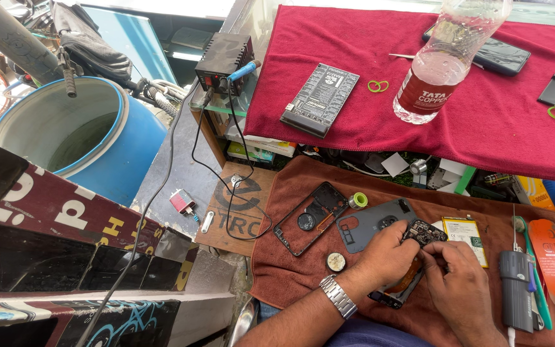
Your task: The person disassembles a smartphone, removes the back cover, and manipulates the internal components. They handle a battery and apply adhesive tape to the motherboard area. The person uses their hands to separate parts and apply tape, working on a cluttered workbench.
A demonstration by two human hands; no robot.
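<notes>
Fingertips of both hands pinch a small dark circuit board (pixel 424 232) above the opened phone (pixel 398 288) on the brown towel (pixel 290 276). Left hand (pixel 390 254) steadies it; right hand (pixel 454 273) nips its edge. Doing this well probably means gripping edges only and lifting level, clear of the grey back cover (pixel 370 222).

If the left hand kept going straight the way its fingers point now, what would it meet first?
Probably the small dark circuit board that the left hand already touches at its fingertips; beyond it lies the flat battery on the brown cloth. Depth is uncertain.
</notes>
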